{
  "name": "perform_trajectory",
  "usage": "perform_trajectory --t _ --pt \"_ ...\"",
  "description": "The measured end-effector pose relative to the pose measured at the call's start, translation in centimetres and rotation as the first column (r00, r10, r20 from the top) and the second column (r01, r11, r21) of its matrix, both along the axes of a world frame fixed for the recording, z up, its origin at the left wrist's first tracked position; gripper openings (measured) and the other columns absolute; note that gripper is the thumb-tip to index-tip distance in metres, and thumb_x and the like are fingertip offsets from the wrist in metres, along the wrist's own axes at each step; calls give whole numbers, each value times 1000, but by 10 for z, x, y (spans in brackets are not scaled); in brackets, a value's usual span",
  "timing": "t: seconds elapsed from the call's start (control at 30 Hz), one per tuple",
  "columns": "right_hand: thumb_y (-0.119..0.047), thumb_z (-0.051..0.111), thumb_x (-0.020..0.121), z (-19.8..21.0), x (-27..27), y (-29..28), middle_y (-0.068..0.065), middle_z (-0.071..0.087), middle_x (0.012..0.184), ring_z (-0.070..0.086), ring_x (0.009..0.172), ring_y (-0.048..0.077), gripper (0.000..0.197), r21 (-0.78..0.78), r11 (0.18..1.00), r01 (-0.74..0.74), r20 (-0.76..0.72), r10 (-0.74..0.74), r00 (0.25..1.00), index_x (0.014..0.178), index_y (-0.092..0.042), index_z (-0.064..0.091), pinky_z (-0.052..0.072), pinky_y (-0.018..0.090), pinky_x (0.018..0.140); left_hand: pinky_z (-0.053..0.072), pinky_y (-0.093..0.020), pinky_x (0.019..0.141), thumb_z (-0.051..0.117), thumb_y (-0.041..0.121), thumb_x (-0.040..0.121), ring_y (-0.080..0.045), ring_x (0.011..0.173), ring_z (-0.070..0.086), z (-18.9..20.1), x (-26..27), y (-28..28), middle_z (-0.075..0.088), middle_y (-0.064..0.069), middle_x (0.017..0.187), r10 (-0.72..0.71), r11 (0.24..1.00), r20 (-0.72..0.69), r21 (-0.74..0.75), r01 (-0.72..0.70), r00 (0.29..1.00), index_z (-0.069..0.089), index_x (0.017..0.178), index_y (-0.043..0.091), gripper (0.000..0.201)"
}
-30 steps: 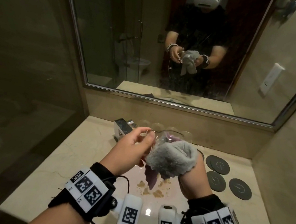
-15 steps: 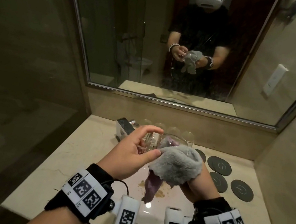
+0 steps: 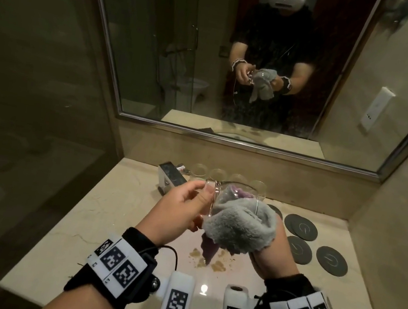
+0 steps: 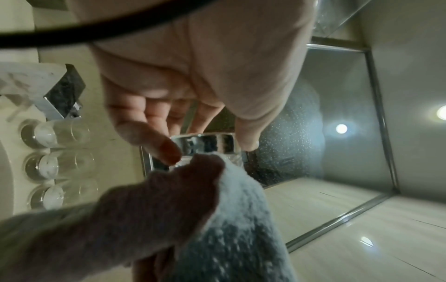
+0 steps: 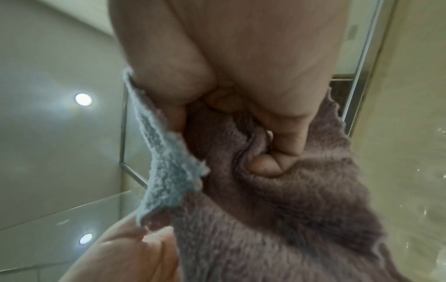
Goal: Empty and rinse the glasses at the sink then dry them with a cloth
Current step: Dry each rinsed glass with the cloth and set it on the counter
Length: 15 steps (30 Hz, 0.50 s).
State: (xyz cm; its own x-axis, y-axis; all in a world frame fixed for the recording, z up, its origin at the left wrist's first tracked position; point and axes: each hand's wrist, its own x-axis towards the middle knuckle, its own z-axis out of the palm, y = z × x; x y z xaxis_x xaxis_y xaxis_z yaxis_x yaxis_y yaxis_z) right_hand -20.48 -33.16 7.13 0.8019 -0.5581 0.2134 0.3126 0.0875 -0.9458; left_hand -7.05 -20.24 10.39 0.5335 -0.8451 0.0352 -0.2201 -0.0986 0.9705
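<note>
- The left hand [image 3: 181, 209] holds a clear glass [image 3: 220, 196] by its thick base, thumb on one side and fingers on the other, with the glass tipped on its side above the sink [image 3: 206, 273].
- In the left wrist view the base of the glass [image 4: 205, 143] sits between the thumb tip and a fingertip [image 4: 166, 150], just beyond the palm.
- The mouth of the glass faces right, toward the right hand [image 3: 270, 254], which lies just beside it.
- The right hand grips a fluffy cloth [image 3: 240, 226], grey on one face and purple on the other; part of the cloth is pushed into the glass and the rest bunches over the fingers.
- In the right wrist view the fingers [image 5: 265, 166] curl into the purple folds of the cloth [image 5: 289, 209].
- A purple corner of the cloth hangs down between the two hands over the sink.
- Four more glasses [image 3: 220, 176] stand in a row at the far edge of the counter [image 3: 110, 206], right of the tap [image 3: 170, 178].
- Dark round coasters [image 3: 316, 242] lie on the counter to the right, well apart from the hands.
</note>
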Motion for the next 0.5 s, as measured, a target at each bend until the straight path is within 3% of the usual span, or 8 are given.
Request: perform_trajectory --t 0.07,0.13,0.2,0.27,0.3,0.33,0.43,0.5 --pt "-44 84 64 1 -2 0 18 69 87 64 69 30 64 82 995 -63 11 62 998 106 2 66 55 37 55 54 -23 69 59 46 87 -1 72 62 -1 3 4 60 11 110 -33 999 59 4 33 998 53 121 44 35" --pt "-49 87 56 4 -4 3 14 69 80 62 61 24 59 166 981 -101 56 93 994 94 -6 73 48 29 45 55 -25 80 66 33 91 -5 85 60 -3 5 8 50 18 127 -75 997 128 15 74 989 45 130 51 48" --pt "-45 85 59 4 -6 2 10 71 79 65 65 24 42 118 988 -96 72 88 993 84 -13 77 51 31 49 56 -27 78 63 45 90 -5 82 63 -2 5 6 51 14 129 -82 997 82 17 81 993 45 131 51 45" --pt "-35 75 71 3 -5 2 14 72 85 64 72 39 27 -16 999 -43 13 43 999 88 -15 77 55 48 59 55 -27 68 54 59 84 -3 71 66 2 4 3 59 3 117 -23 1000 -24 5 23 999 50 128 42 47" --pt "-32 70 75 1 -4 1 17 71 89 61 76 47 24 -64 997 -35 -11 34 999 91 -16 76 52 59 64 56 -27 65 53 57 84 -2 67 66 2 3 1 61 2 111 2 1000 -15 11 -2 1000 52 127 37 47" --pt "-32 69 76 -1 -4 1 18 71 90 60 78 49 23 -70 997 -28 -22 26 999 92 -16 76 49 63 67 57 -27 66 55 50 87 -2 68 66 1 2 2 61 3 110 7 1000 24 21 -7 1000 53 126 35 42" --pt "-40 80 71 -1 -2 7 18 69 87 56 76 38 35 124 992 -29 48 23 999 90 -11 74 46 46 66 52 -16 71 66 23 91 10 78 59 5 -4 8 52 19 103 -43 999 141 -13 45 989 49 127 40 44" --pt "-39 79 73 -1 -1 7 17 69 88 60 79 34 36 182 983 -39 73 26 997 90 -8 73 49 38 63 50 -15 71 67 31 89 10 81 57 3 -4 9 52 20 111 -52 998 154 -20 56 987 45 131 44 49"
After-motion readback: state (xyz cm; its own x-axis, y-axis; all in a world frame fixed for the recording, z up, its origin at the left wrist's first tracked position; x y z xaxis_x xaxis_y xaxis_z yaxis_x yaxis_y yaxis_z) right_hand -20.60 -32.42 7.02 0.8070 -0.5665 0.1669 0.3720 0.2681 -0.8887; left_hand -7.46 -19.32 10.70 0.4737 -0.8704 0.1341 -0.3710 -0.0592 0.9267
